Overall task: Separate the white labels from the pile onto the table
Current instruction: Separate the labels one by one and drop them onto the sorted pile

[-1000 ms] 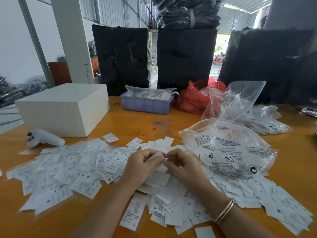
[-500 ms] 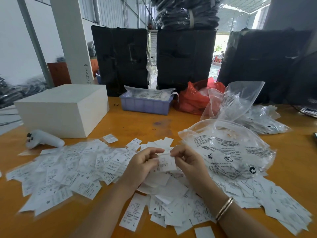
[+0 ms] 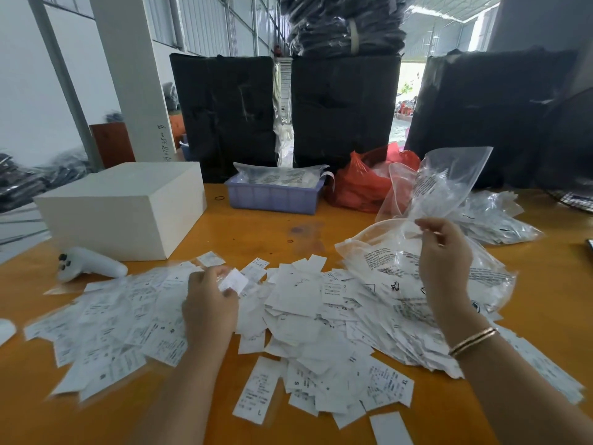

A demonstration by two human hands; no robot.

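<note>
Head view: the hands have split since half a second ago, when both worked one label at mid-pile. Left hand (image 3: 210, 311) now pinches a white label (image 3: 233, 280) over the spread (image 3: 106, 319) toward the tabletop's left edge. Right hand (image 3: 444, 268) has risen, pinching clear film (image 3: 414, 228) above the plastic bag (image 3: 385, 258). Label looks freed; drop it left. Pile (image 3: 321, 322) remains mid-table.

Your left hand (image 3: 210, 308) pinches one white label (image 3: 233, 280) above the spread labels (image 3: 106, 322) on the left of the orange table (image 3: 256, 232). Your right hand (image 3: 444, 261) is raised and pinches a thin clear film (image 3: 414, 226) over the clear plastic bag (image 3: 385, 255). The pile (image 3: 321, 316) lies between your arms. Far left stands a white box (image 3: 125, 207), with a white controller (image 3: 90, 264) near it.
</note>
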